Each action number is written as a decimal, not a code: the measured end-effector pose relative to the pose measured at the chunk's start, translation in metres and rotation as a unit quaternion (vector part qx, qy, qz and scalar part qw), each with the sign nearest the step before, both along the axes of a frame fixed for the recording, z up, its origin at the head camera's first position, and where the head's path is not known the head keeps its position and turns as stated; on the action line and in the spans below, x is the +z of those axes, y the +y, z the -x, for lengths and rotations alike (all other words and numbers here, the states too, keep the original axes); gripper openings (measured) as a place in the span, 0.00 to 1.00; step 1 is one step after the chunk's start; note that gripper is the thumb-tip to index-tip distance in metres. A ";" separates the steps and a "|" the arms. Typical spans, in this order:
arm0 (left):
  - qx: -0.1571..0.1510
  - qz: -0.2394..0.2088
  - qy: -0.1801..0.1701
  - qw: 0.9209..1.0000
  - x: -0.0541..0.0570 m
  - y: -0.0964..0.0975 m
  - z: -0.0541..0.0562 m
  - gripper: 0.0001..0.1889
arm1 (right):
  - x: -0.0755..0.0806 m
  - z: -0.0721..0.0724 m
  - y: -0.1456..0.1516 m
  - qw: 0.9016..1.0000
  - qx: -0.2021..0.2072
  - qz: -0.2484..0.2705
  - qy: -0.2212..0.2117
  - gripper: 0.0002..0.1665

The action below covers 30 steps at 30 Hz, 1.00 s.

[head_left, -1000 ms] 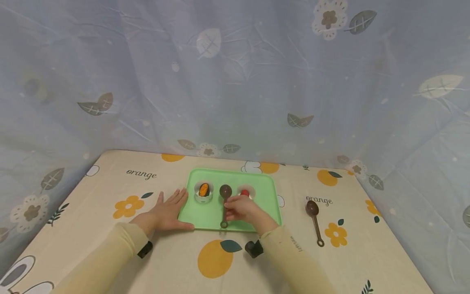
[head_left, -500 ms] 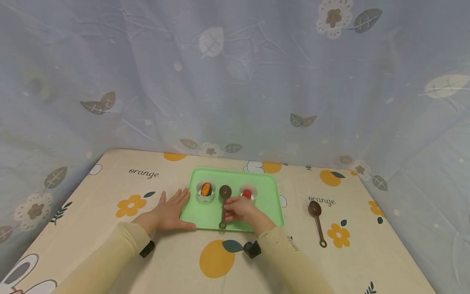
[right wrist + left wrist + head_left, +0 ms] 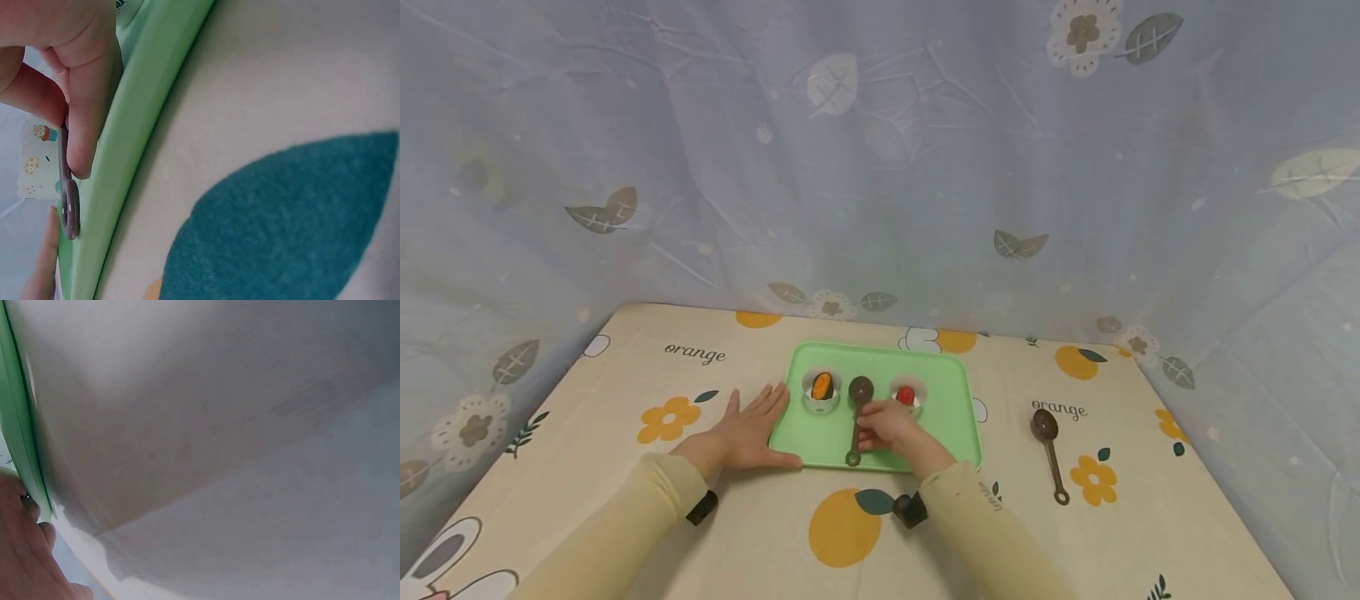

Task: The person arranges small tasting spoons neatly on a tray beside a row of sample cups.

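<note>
My right hand [image 3: 891, 429] pinches the handle of a brown spoon [image 3: 861, 390] that lies over the middle of a green tray [image 3: 936, 442]. In the right wrist view, the ringed end of the spoon's handle [image 3: 70, 209] is near the tray's edge. My left hand [image 3: 747, 432] rests flat at the tray's left edge, fingers spread. On the tray, a paper cup [image 3: 820, 407] with an orange-and-black sushi-like piece [image 3: 822, 385] stands left of the spoon. Another paper cup [image 3: 917, 407] with a red piece [image 3: 905, 395] stands to the right, partly hidden by my right hand.
A second brown spoon [image 3: 1048, 450] lies on the patterned tablecloth [image 3: 745, 533], right of the tray. A pale blue curtain [image 3: 880, 167] with leaf and flower prints hangs behind the table and along its sides.
The lower end of the spoon's handle has swung slightly left in my right hand. The left hand stays at the tray's edge. The whole view has shifted a little.
</note>
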<state>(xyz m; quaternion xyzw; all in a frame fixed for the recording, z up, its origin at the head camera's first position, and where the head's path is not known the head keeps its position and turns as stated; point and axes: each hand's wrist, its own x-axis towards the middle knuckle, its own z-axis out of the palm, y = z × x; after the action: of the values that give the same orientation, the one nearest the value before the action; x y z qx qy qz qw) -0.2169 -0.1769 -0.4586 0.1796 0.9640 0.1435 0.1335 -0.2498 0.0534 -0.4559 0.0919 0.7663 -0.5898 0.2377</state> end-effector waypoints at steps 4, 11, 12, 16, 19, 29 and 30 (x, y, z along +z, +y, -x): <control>0.002 0.004 0.001 1.000 -0.001 -0.001 0.000 0.61 | -0.003 0.001 -0.001 1.000 0.000 0.006 0.003 0.17; 0.002 -0.002 -0.001 1.000 0.000 0.000 0.000 0.61 | -0.003 0.001 -0.002 1.000 0.005 -0.003 0.019 0.18; 0.002 0.000 -0.002 1.000 0.000 0.000 -0.001 0.61 | -0.002 0.001 -0.002 1.000 0.006 -0.007 0.022 0.18; 0.002 -0.003 -0.001 1.000 0.002 0.001 -0.001 0.60 | -0.001 0.000 -0.003 0.999 0.011 -0.027 0.032 0.19; 0.002 -0.004 0.001 1.000 0.001 0.001 -0.001 0.60 | -0.001 0.000 -0.004 0.999 0.010 -0.035 0.037 0.18; 0.002 -0.001 0.003 1.000 -0.002 -0.001 0.000 0.61 | 0.001 0.000 -0.005 0.998 0.010 -0.044 0.039 0.16; 0.003 -0.001 0.003 1.000 -0.003 -0.001 0.000 0.61 | 0.001 0.000 -0.005 0.998 0.010 -0.046 0.039 0.16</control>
<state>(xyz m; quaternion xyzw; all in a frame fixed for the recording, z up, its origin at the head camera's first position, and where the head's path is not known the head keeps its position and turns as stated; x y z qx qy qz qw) -0.2173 -0.1778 -0.4612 0.1776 0.9648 0.1438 0.1303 -0.2500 0.0481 -0.4554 0.0722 0.8021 -0.5546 0.2093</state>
